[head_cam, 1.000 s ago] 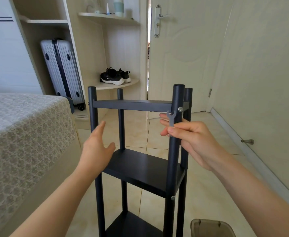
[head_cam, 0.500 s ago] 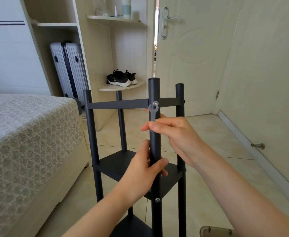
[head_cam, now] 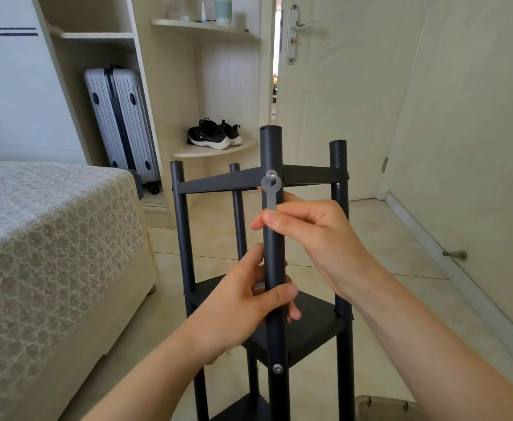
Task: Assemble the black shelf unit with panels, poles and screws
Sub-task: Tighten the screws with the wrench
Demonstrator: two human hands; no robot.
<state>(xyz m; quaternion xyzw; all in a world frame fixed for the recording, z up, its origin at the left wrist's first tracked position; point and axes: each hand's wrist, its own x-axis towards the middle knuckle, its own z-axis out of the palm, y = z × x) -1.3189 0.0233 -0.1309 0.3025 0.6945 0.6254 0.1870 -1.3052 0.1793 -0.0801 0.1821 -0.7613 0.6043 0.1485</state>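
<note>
The black shelf unit point(head_cam: 310, 326) stands upright on the floor in front of me, with several poles and three panels. My left hand point(head_cam: 249, 302) grips the nearest pole point(head_cam: 273, 259) just above the middle panel. My right hand point(head_cam: 313, 235) pinches a small flat grey wrench point(head_cam: 269, 192) held upright against that pole. The wrench's head sits on the silver screw point(head_cam: 271, 174) at the top panel's corner. Lower on the same pole a second screw point(head_cam: 277, 368) shows at the middle panel.
A bed point(head_cam: 45, 238) with a patterned cover fills the left side. A grey suitcase point(head_cam: 121, 123) and black shoes point(head_cam: 214, 135) sit in the wardrobe behind. A door point(head_cam: 340, 95) and a wall with a doorstop point(head_cam: 455, 255) are to the right. A brown container point(head_cam: 386, 410) lies by the shelf's foot.
The shelf has turned so the near pole faces me. My left hand went from open beside the left pole to gripping the near pole. The wrench rose onto the top screw.
</note>
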